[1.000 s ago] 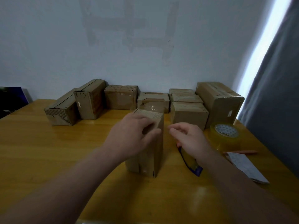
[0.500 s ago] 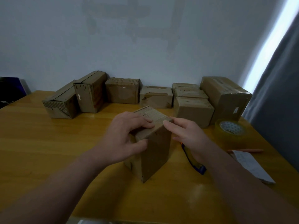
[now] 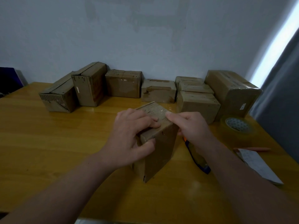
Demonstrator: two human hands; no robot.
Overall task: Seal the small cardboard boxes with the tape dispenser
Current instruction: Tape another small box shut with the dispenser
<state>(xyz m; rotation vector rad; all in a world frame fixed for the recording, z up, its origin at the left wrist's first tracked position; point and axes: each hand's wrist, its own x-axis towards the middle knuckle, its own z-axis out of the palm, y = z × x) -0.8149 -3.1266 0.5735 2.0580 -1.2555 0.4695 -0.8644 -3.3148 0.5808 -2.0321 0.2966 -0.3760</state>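
Left hand (image 3: 129, 136) was clamped around the upright cardboard box (image 3: 159, 151) mid-table, fingers on top and thumb on its near face. Right hand (image 3: 192, 128) pressed a fingertip on the box's top right edge. Tape roll (image 3: 237, 126) sat by the table's (image 3: 48, 143) right edge.

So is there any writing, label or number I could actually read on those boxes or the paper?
None can be read.
White sticker on the large box: too small.
White mark on the upright box: blank or blurred.
Paper slip by the table's right edge: faint print, blurred.
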